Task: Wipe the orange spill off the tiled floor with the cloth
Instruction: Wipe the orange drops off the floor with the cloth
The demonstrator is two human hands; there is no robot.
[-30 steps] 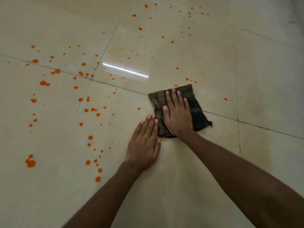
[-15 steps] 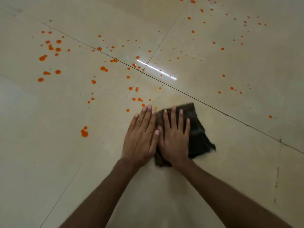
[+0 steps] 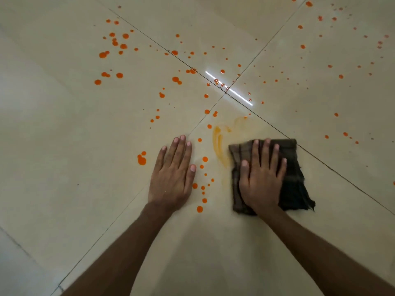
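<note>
- Orange drops of the spill lie scattered over the pale tiled floor in the head view. They are thickest up and left of where four tiles meet and thinner far right, and a short trail runs between our two hands.
- Our right hand lies flat on the dark checked cloth, fingers straight and slightly spread. We judge the flat press puts the whole palm's weight through the fabric, so it soaks rather than skids.
- The cloth sits folded into a rough rectangle on the nearest tile, just right of the trail. Its frayed corner pokes out near the wrist.
- A yellowish smear curves just beside the cloth's left edge. It looks like thinned liquid, so we take that patch as wiped but not clean.
- Our left hand rests bare on the floor, fingers straight and close together, holding nothing. It lies left of the trail, apart from the cloth, and reads as a prop for our leaning weight.
- A bright strip of reflected light crosses the grout joint, and drops inside it are harder to make out.
- Most of the spill is unwiped, so we judge the job early. The trail is the nearest target, and drops just beside the left thumb could get smeared by that hand.
</note>
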